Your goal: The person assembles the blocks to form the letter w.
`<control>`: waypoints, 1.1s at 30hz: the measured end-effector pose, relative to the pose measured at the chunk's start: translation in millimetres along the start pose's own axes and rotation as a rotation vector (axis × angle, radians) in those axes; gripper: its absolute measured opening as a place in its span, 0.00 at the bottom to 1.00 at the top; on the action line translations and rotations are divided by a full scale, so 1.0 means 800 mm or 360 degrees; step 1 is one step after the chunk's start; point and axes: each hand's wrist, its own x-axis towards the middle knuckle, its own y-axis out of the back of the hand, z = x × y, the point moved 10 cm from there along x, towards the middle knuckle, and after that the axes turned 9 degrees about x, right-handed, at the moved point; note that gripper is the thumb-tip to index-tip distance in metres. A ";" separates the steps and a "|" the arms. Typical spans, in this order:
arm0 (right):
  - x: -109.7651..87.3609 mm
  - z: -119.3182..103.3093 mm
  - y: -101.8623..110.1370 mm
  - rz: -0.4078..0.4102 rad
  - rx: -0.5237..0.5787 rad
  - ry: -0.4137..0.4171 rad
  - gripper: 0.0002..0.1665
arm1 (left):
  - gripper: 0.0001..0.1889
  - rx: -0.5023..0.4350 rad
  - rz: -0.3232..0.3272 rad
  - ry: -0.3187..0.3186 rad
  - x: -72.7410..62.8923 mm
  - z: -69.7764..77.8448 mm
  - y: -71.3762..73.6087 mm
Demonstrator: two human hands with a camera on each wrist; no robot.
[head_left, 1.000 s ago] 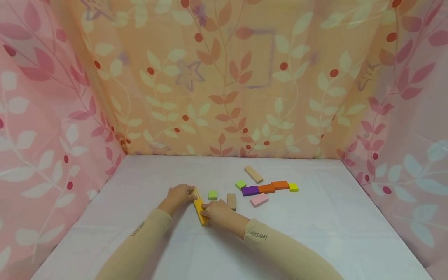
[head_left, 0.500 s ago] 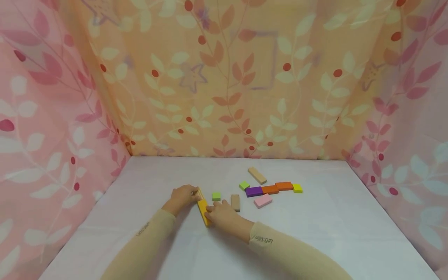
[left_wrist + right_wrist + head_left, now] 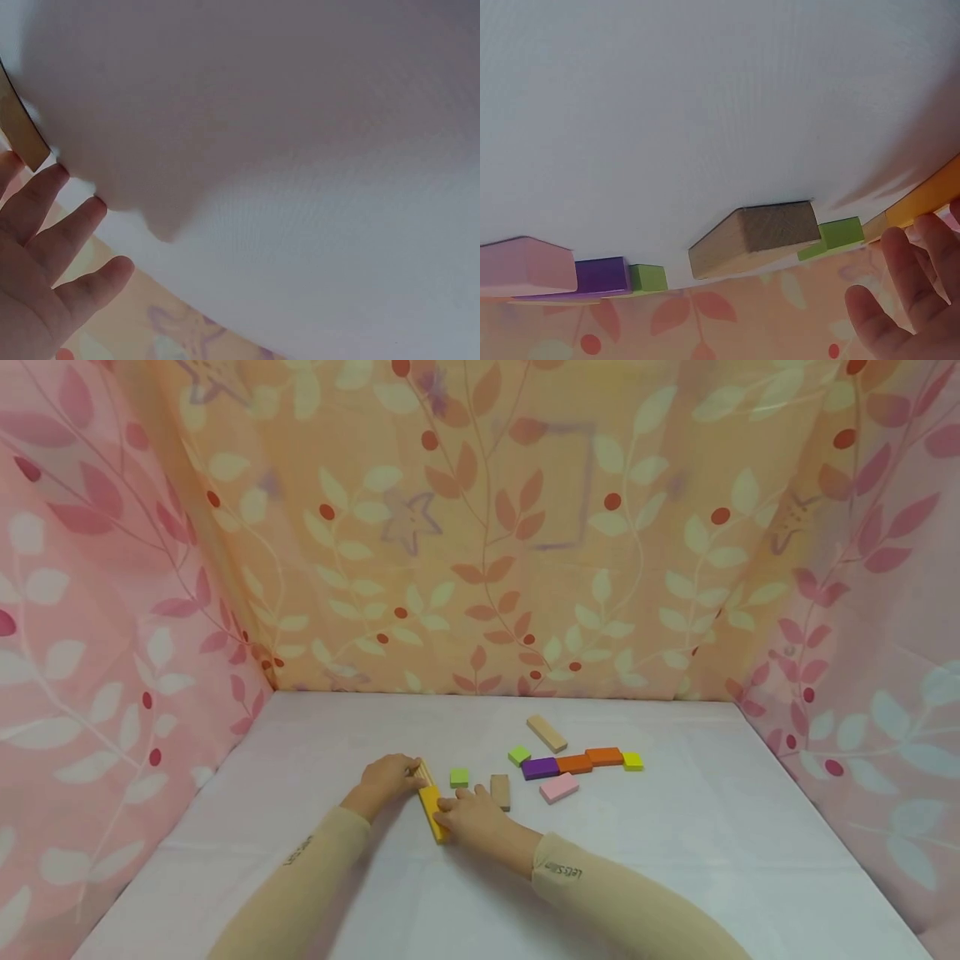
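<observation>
In the head view, a yellow block (image 3: 432, 812) lies slanted on the table, in line with a pale wooden piece (image 3: 426, 772) that shows lengthwise lines. My left hand (image 3: 387, 779) pinches the far end of the wooden piece between thumb and finger. My right hand (image 3: 477, 818) has its thumb and index finger at the right side of the yellow block, holding it near its middle. The left wrist view catches a brown block end (image 3: 22, 135) at the fingertips, the other fingers spread. Seen from the right wrist, the yellow block (image 3: 926, 191) meets the fingers at the right edge.
Just beyond my right hand are a green block (image 3: 459, 777) and a wooden block (image 3: 500, 792). Farther right lie a purple block (image 3: 540, 768), two orange blocks (image 3: 574, 764), a yellow cube (image 3: 633, 762), a pink block (image 3: 559, 787), another green block (image 3: 519, 756) and a wooden plank (image 3: 547, 732).
My right fingertips have drawn back slightly to the right on the yellow block. The head view has shifted a little; the left hand and the other blocks stay in place.
</observation>
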 end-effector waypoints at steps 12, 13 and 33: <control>-0.003 0.018 0.002 -0.0023 0.0518 -0.0050 0.24 | 0.29 -0.0042 -0.0070 -0.0014 0.003 0.000 -0.005; -0.002 0.023 0.004 -0.0018 0.0565 -0.0073 0.24 | 0.29 -0.0042 -0.0069 -0.0017 0.002 0.000 -0.005; 0.029 0.131 -0.020 0.0039 0.0860 -0.0652 0.28 | 0.39 0.0000 -0.0183 -0.0098 -0.012 0.018 -0.014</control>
